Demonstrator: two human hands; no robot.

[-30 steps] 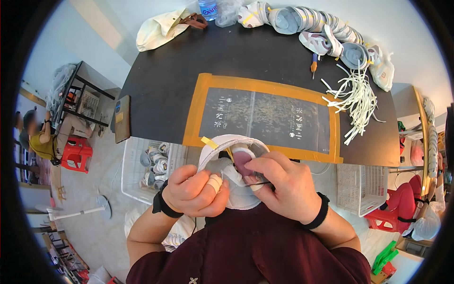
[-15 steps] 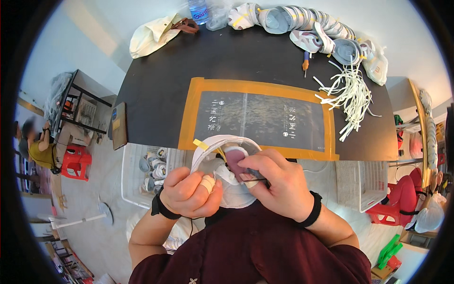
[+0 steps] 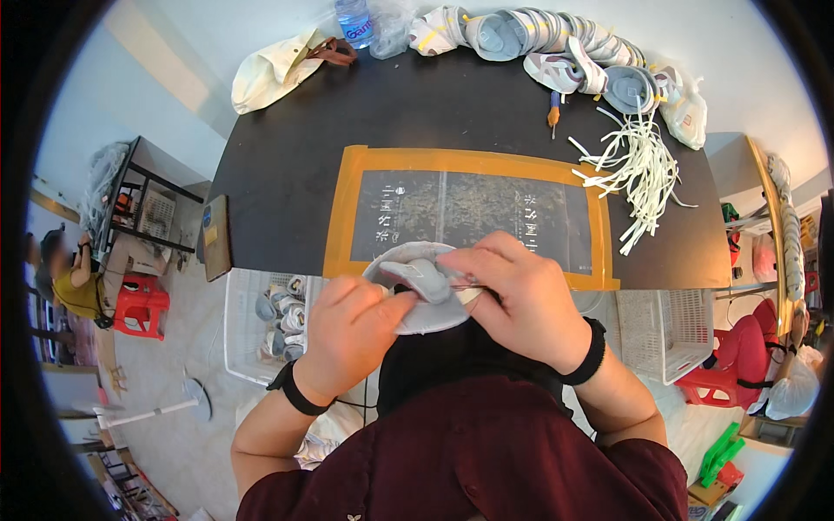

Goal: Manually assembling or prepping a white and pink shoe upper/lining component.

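Observation:
A grey-white shoe upper (image 3: 434,316) is held between my two hands at the table's near edge. Its hollow grey inside faces up, and a padded grey flap, which looks like the tongue, lies across it. My left hand (image 3: 352,326) is closed on the upper's left side, its thumb reaching onto the flap. On the right side, my right hand (image 3: 532,300) pinches the rim with thumb and forefinger. A thin dark stick-like thing shows by these fingers; its kind is too small to tell. Pale tape wraps the right thumb.
On the black table (image 3: 287,187) lies a dark sheet (image 3: 469,208) edged with orange tape. White laces (image 3: 638,174), an orange-handled pointed tool (image 3: 553,113), stacked shoe uppers (image 3: 556,39), a cream bag (image 3: 274,74) and a phone (image 3: 216,236) lie around it. White crates (image 3: 248,339) stand below.
The shoe upper has turned and tipped, so its mauve part and yellow strip no longer show. My left hand has moved up along it; the right stays at the right side.

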